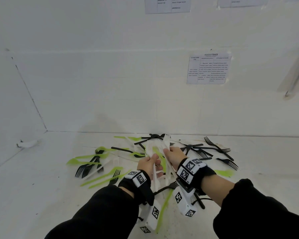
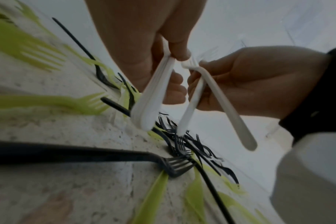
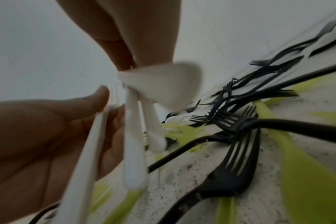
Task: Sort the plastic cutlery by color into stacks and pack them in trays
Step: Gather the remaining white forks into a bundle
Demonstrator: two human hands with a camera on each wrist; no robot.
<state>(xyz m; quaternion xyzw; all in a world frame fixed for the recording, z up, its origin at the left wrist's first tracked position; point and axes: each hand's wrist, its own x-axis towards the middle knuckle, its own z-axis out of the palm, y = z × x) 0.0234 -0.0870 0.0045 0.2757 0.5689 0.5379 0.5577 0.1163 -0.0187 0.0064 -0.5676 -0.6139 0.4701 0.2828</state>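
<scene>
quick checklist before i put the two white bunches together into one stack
1. Left hand grips its white forks: ok.
2. Right hand grips its white cutlery: ok.
3. Both bunches all white, no green or black mixed in: ok.
4. Handles aligned: not ok, the right hand's pieces splay apart.
5. Tines all facing one way: cannot tell, blurred.
6. Tray ready to receive the stack: cannot tell, none in view; only loose black forks and green forks on the table.
</scene>
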